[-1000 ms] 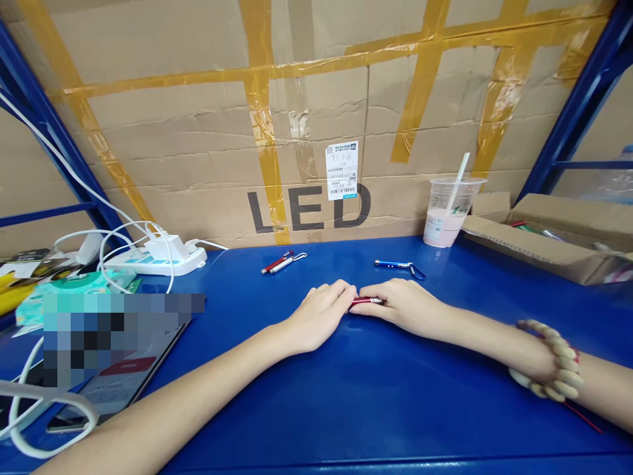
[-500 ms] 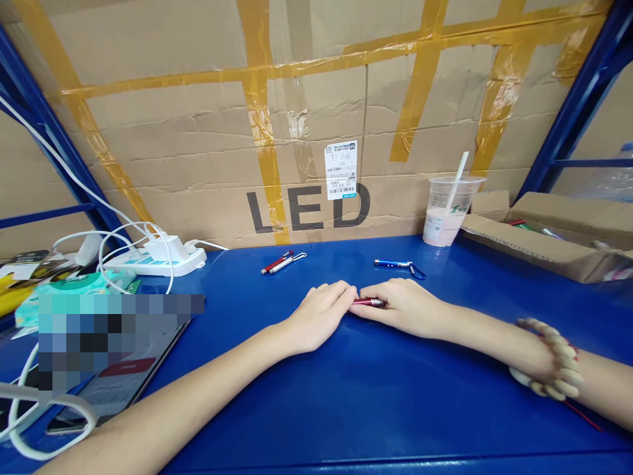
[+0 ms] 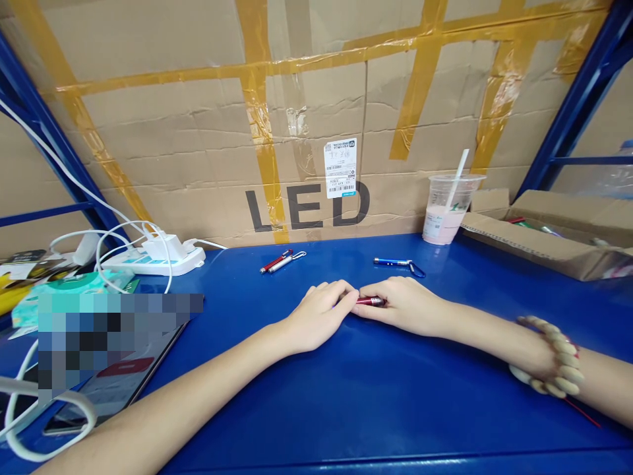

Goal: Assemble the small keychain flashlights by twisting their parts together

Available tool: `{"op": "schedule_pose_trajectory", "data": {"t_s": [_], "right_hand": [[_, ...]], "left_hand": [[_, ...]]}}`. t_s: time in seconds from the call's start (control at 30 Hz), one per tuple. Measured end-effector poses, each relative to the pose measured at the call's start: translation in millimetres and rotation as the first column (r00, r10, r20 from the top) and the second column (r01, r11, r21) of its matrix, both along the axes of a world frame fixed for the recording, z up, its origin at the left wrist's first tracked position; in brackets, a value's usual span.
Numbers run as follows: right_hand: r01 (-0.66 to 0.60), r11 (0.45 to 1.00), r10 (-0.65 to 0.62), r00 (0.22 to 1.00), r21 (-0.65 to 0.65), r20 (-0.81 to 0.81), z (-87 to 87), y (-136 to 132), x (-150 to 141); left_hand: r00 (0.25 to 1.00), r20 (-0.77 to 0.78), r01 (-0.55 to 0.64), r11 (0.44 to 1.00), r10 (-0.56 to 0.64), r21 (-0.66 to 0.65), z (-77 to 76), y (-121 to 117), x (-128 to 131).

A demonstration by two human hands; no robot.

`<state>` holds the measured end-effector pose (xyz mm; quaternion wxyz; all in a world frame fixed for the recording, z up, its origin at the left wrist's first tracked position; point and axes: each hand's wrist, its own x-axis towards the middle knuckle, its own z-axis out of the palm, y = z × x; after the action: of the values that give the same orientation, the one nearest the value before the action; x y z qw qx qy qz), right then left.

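Between my two hands is a small red metal penlight (image 3: 370, 301), held low over the blue table (image 3: 316, 402). My left hand (image 3: 321, 316) is closed around its left end, which the fingers mostly hide. My right hand (image 3: 408, 307) pinches the other end between thumb and fingers. Beyond my hands lie a blue penlight (image 3: 390, 262) with a carabiner clip on the right, and a red penlight (image 3: 275, 262) beside a silver penlight (image 3: 281, 265) on the left.
A lidded cup with a straw (image 3: 446, 211) stands back right, beside an open cardboard box (image 3: 534, 247). At left are a white power strip (image 3: 182, 262) with cables, a teal packet (image 3: 30, 303) and a dark tablet (image 3: 133, 376). Large taped cardboard (image 3: 198, 152) forms the back.
My left fingers have shifted slightly on the penlight's left end. Both hands keep nearly the same place, and the other things lie as before.
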<state>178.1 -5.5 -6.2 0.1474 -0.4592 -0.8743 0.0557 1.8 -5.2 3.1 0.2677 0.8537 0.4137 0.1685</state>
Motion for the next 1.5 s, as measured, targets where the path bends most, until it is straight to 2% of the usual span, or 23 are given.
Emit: {"op": "schedule_pose_trajectory", "data": {"t_s": [0.77,0.97,1.1,1.17,1.23,1.4,1.5], "right_hand": [[-0.046,0.999,0.047,0.999,-0.010,0.029,2.1,2,2],[-0.074,0.997,0.074,0.997,-0.013,0.017,1.0,4,4],[-0.046,0.999,0.046,0.999,-0.022,-0.011,-0.3,4,3],[-0.025,0.999,0.024,0.998,-0.033,-0.055,-1.1,4,2],[0.006,1.000,-0.010,0.993,-0.031,-0.118,-1.3,4,1],[0.127,0.990,-0.110,0.969,0.067,-0.220,3.7,2,-2],[0.225,0.967,-0.196,0.956,0.116,-0.219,7.2,0,-3]], "left_hand": [[0.999,-0.012,0.044,0.993,-0.043,0.106,-7.1,4,-2],[0.999,-0.019,0.043,0.994,-0.041,0.104,-8.2,4,-1],[1.000,-0.010,0.026,0.997,-0.025,0.072,-5.1,2,-1],[0.999,0.050,-0.012,1.000,0.011,0.012,-4.2,1,-1],[0.983,0.175,-0.051,0.997,0.062,-0.063,-5.4,3,-3],[0.863,0.487,-0.088,0.989,0.135,-0.117,-13.8,16,-6],[0.804,0.573,-0.079,0.984,0.159,-0.162,-16.1,21,-6]]}}
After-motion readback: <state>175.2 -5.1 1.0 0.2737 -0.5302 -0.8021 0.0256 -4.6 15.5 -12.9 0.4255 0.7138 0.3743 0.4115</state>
